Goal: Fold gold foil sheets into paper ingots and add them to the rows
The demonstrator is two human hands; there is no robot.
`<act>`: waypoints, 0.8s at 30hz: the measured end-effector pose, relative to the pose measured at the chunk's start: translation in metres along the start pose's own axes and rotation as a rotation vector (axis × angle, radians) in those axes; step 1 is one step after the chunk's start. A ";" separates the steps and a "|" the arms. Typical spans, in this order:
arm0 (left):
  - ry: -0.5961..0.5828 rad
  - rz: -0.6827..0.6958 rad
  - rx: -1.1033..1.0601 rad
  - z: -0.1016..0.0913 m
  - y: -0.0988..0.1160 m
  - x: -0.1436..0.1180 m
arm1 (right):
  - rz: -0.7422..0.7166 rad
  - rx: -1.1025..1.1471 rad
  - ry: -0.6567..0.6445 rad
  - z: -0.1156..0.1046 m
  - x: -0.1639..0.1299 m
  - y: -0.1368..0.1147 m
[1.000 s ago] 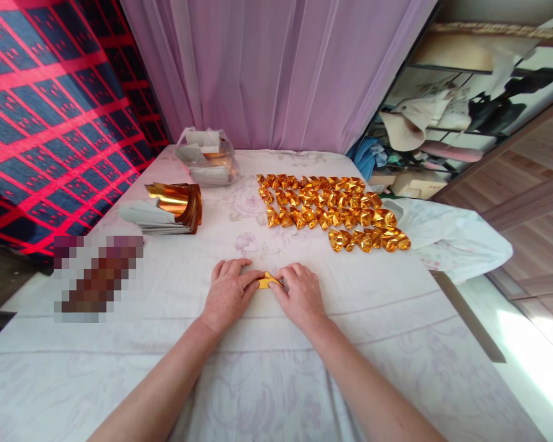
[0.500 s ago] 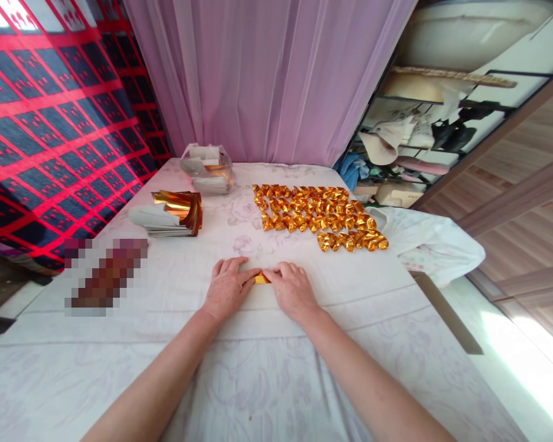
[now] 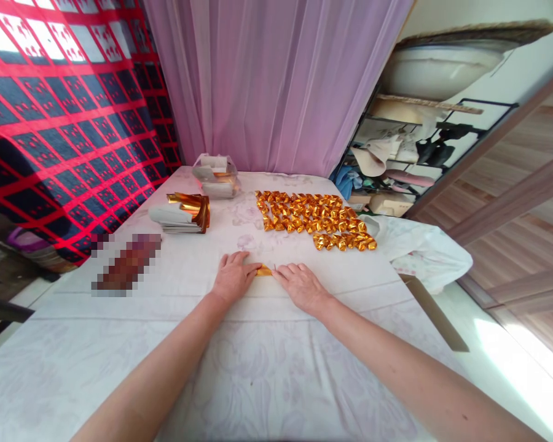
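Note:
Both hands rest on the white cloth-covered table (image 3: 258, 368) and press a small gold foil paper (image 3: 264, 271) between their fingertips. My left hand (image 3: 233, 279) pins its left end and my right hand (image 3: 299, 284) holds its right end; most of the paper is hidden under the fingers. Beyond the hands lie rows of several folded gold foil pieces (image 3: 313, 220). A stack of flat gold and white foil sheets (image 3: 182, 213) sits to the back left.
A clear plastic bag with more sheets (image 3: 215, 175) stands at the table's far edge by the pink curtain. A white cloth (image 3: 419, 248) hangs over the right edge. A blurred patch lies at the left. Shelves with clutter stand at the right.
The view has tilted up and drawn back, so the hands look farther away. The hands stay on the gold paper, fingertips pressed closer along it.

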State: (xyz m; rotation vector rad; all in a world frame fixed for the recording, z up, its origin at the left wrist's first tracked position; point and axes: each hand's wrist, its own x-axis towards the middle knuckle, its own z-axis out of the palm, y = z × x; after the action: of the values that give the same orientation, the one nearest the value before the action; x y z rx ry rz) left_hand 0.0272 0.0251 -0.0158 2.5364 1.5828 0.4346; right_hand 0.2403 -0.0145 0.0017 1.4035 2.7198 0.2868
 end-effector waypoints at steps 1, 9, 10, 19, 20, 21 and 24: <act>-0.001 -0.005 -0.001 0.001 0.000 0.000 | -0.004 0.006 0.000 0.001 -0.003 0.001; 0.018 -0.003 -0.035 0.005 -0.004 0.002 | 0.086 0.098 0.054 -0.006 -0.022 0.010; 0.024 0.001 -0.039 0.005 -0.004 0.002 | 0.121 0.113 0.077 -0.007 -0.021 0.008; 0.022 0.011 -0.064 0.004 -0.006 0.002 | 0.187 0.292 0.251 0.006 0.014 -0.038; 0.016 0.012 -0.071 0.005 -0.008 0.004 | 0.188 0.307 0.259 0.009 0.014 -0.039; 0.008 0.013 -0.078 0.005 -0.010 0.005 | 0.189 0.319 0.264 0.011 0.013 -0.038; -0.025 0.024 -0.101 0.007 -0.017 0.008 | 0.189 0.351 0.275 0.017 0.009 -0.035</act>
State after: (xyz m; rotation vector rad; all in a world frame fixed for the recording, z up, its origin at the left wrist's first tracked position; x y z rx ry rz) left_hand 0.0181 0.0402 -0.0249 2.4778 1.4840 0.4715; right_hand 0.2093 -0.0245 -0.0217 1.8421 2.9694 0.0075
